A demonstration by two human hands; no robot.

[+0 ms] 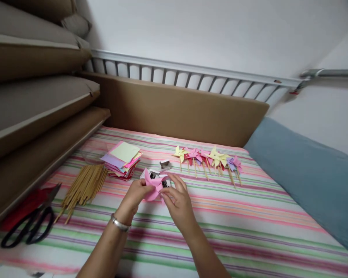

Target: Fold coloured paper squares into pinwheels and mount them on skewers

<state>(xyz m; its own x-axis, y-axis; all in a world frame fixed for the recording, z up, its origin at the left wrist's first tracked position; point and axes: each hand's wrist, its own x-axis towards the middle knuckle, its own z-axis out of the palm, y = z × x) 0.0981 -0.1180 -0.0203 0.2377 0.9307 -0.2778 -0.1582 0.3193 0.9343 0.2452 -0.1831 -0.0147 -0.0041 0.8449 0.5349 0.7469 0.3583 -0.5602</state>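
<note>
A pink paper pinwheel (152, 192), its corners folded in, is held above the striped cloth. My left hand (137, 195) pinches it from the left, thumb across the paper. At its right side, my right hand (175, 197) has thumb and forefinger together at the paper's edge, the other fingers raised; any small thing between the fingertips is too small to make out. Just behind the paper are small open boxes with dark metal bits, partly hidden by my hands. Another small box (165, 165) stands a little farther back.
A stack of coloured paper squares (124, 154) and a bundle of wooden sticks (82, 187) lie to the left, with black-handled scissors (34, 224) nearer me. Several finished pinwheels (217, 156) lie at the back right. Cushioned brown panels (176, 106) border the surface.
</note>
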